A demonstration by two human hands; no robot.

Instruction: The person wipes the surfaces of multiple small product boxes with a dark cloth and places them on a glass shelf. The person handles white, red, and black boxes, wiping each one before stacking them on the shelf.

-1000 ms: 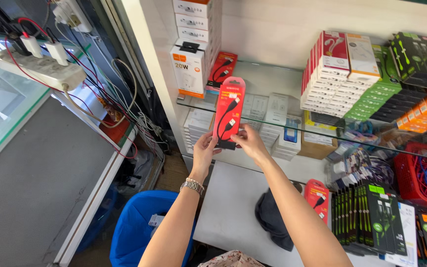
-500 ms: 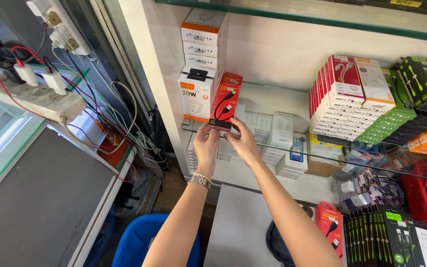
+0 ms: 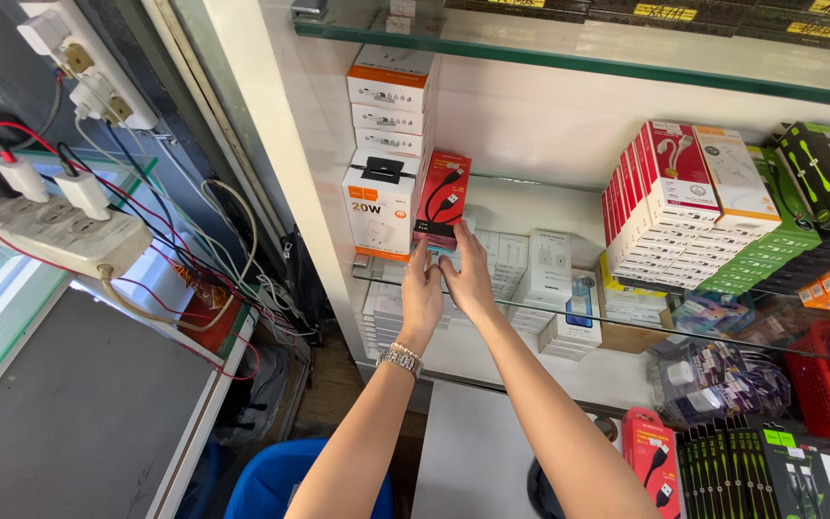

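We have the red box (image 3: 442,199) upright on the glass shelf (image 3: 626,317), just beside the white boxes (image 3: 383,144) — our left hand (image 3: 422,293) and right hand (image 3: 468,279) both pinch its lower edge. It looks nearly placed — only letting go seems left.

Single head-worn view, looking forward and slightly down along both forearms, close to glass shelves (image 3: 569,53) of boxed phone accessories
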